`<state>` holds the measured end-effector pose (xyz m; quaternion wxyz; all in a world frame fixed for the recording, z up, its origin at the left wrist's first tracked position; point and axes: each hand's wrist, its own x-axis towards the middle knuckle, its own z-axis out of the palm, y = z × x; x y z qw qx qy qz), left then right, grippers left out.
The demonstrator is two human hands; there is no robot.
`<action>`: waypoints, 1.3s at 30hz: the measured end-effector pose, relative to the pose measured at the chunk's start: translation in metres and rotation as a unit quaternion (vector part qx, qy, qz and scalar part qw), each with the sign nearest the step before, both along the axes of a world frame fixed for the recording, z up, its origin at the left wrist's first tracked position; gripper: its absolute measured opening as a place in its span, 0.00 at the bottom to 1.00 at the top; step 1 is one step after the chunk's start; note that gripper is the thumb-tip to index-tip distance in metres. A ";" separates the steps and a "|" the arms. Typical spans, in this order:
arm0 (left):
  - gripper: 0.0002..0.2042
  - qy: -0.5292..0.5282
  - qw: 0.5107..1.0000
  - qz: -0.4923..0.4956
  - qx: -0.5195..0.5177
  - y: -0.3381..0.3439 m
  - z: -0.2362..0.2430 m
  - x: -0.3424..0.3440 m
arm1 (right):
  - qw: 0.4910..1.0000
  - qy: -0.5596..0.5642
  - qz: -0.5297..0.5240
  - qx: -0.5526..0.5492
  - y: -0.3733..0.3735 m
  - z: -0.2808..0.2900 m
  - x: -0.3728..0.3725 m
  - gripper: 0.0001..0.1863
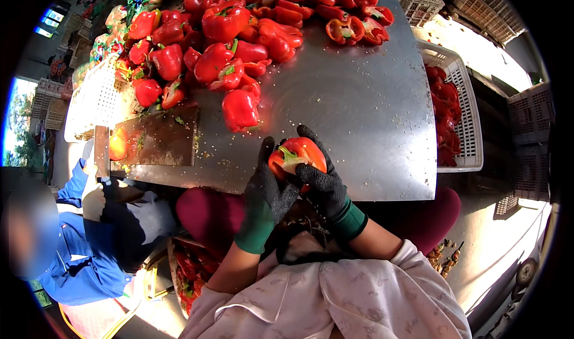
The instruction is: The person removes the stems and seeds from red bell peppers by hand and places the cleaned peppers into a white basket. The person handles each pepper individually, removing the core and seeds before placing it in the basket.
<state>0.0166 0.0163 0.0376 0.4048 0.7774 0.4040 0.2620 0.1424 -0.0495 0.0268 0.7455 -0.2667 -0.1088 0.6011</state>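
Observation:
Both my hands wear black gloves with green cuffs and meet at the front edge of the metal table (359,129). Between them is a cut red bell pepper (310,150), its green stem and pale core turned up. My left hand (266,189) wraps its left side. My right hand (326,186) grips the right side, with the thumb across the cut face near the core. The pepper's underside is hidden by my gloves. A single red pepper (240,110) lies just beyond my left hand, at the near end of a large pile of peppers (224,22).
Cut pepper halves (345,31) lie at the far right of the table. A white crate (472,108) with red pieces stands beyond the right edge. At left, a co-worker in blue (84,237) holds a cleaver (101,151) by a cutting board (170,137) with a pepper.

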 end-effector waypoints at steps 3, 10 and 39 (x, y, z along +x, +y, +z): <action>0.36 0.098 0.959 -0.009 0.264 0.003 0.031 0.022 | 0.999 -0.030 -0.029 -0.023 -0.017 -0.001 0.005 0.40; 0.30 0.129 0.946 -0.128 0.269 0.015 0.022 0.022 | 0.935 -0.346 -0.061 -0.054 -0.030 0.012 0.007 0.38; 0.24 0.245 0.965 -0.074 0.052 0.032 0.029 0.007 | 0.975 0.104 -0.157 -0.117 -0.079 0.013 0.131 0.27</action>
